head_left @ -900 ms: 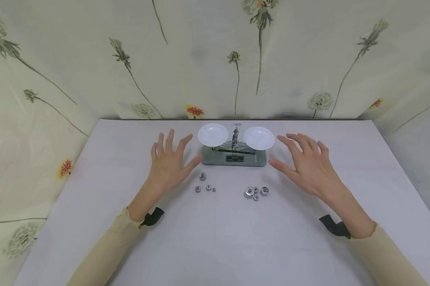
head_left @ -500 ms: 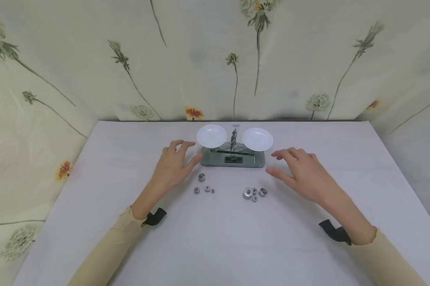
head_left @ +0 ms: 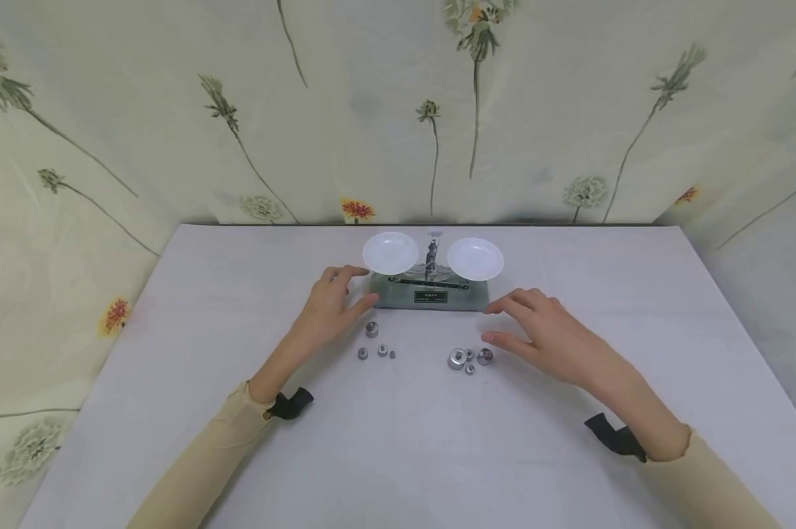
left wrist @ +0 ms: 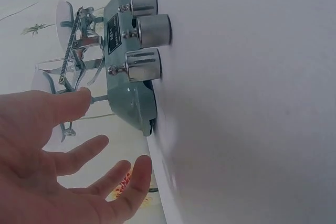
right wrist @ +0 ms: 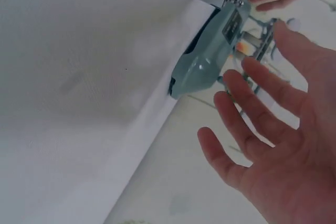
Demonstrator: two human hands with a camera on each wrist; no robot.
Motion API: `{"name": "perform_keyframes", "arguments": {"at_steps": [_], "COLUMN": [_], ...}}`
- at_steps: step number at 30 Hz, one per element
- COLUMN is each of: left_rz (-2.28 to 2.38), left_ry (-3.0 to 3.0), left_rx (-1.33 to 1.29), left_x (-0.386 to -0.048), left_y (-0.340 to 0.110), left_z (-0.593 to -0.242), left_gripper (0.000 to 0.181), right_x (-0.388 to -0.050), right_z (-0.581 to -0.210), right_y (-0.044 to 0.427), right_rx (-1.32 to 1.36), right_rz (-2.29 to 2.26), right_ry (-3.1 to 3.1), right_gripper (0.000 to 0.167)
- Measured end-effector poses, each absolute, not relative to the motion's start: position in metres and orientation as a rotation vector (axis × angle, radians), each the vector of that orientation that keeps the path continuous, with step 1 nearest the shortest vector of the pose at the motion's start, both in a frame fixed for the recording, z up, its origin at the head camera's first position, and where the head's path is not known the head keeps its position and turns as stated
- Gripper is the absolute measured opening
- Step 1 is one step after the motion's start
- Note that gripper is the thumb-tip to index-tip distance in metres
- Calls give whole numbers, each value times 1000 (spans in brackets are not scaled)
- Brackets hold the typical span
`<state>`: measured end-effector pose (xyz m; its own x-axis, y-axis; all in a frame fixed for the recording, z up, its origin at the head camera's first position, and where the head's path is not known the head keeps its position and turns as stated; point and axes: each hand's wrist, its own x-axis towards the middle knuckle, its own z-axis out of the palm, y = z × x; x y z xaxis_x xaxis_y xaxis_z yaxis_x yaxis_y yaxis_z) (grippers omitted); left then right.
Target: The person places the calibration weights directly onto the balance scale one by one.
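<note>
A green-based balance scale [head_left: 431, 297] with two white pans [head_left: 475, 258] stands near the back of the table. My left hand [head_left: 325, 308] is beside the scale's left end, fingers loosely bent and holding nothing; whether the fingertips touch the base, I cannot tell. In the left wrist view its thumb and fingers are spread apart. Off the scale's front right corner, my right hand [head_left: 550, 334] hovers with relaxed, separated fingers and nothing in them. Metal weights [head_left: 372, 330] stand in front of the scale at left. A second cluster of weights [head_left: 457, 358] lies nearest my right hand.
A pale cloth covers the table [head_left: 398, 455]. Behind it hangs a flower-patterned curtain [head_left: 371, 110], meeting the table's back edge. Black straps [head_left: 292, 404] with small devices are on both wrists.
Both hands' fingers have drawn in from a wider spread. My right hand has come down and left toward the nearby weights; my left hand has shifted slightly right toward the scale.
</note>
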<state>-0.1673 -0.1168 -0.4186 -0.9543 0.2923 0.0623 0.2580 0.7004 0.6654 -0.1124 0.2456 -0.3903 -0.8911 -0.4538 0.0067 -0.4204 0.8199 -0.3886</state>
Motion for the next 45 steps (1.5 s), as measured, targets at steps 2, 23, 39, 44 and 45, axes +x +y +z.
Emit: {"name": "perform_keyframes", "arguments": {"at_steps": [2,23,39,44,45], "left_rz": [1116,1163,1168,1172,1169], "left_ry": [2836,2769,2776,2770,2771], "left_rx": [471,489,483,482,482], "left_x": [-169,-170,-185,-187,-188], "left_y": [-116,-106,-99,-97,-97], "left_z": [-420,-432,-431,-431,-432], "left_gripper": [55,47,51,52,53], "right_x": [-112,-104,-107,-107,-107], "right_z": [-392,-406,-408,-410,-411], "right_y": [245,238,234,234,234], "right_rx": [-730,-828,-937,-945,-946], "right_rz": [-582,-531,-494,-482,-479], "right_ry": [2908,2827,2807,2808,2809], "right_gripper": [40,32,32,32,32]}}
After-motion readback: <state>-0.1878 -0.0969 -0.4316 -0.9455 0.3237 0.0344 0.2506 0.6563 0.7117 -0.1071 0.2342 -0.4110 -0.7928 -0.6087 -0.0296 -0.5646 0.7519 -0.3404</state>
